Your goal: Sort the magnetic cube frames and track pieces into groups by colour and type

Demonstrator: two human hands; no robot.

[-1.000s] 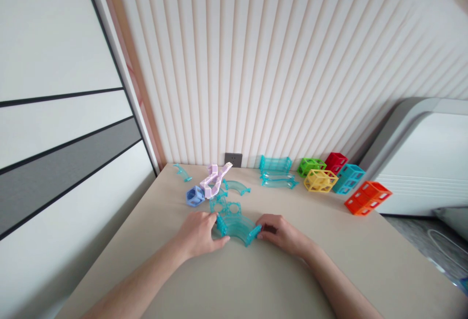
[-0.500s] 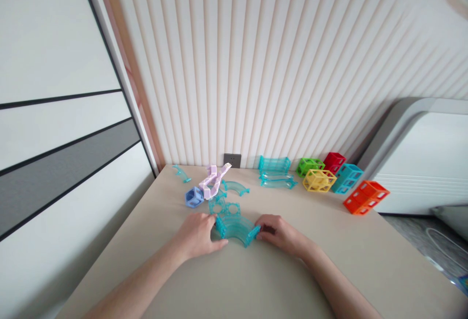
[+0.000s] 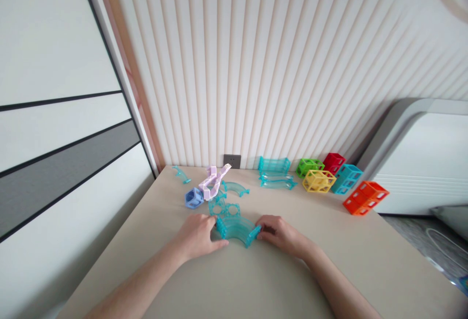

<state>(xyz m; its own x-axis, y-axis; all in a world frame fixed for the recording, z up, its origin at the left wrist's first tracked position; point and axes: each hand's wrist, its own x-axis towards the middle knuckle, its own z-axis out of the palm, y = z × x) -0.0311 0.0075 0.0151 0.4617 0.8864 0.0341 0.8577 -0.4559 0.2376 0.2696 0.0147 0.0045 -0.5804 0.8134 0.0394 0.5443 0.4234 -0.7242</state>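
Note:
A stack of curved, see-through teal track pieces (image 3: 238,230) lies on the table before me. My left hand (image 3: 199,235) is at its left end, fingers against the end plate and thumb stretched out along the near side. At the other end, my right hand (image 3: 278,231) grips the edge between thumb and curled fingers. Just beyond the stack lie two flat teal pieces with round holes, a left one (image 3: 217,207) and a right one (image 3: 233,209). A blue cube frame (image 3: 193,197) and a lilac angular track (image 3: 212,182) are farther left.
Loose teal curves (image 3: 236,188) lie behind the lilac track, another (image 3: 182,175) at the back left. Straight teal tracks (image 3: 275,164) sit by the wall. To the right stand green (image 3: 310,167), yellow (image 3: 319,181), red (image 3: 334,162), cyan (image 3: 347,178) and orange (image 3: 366,197) cube frames.

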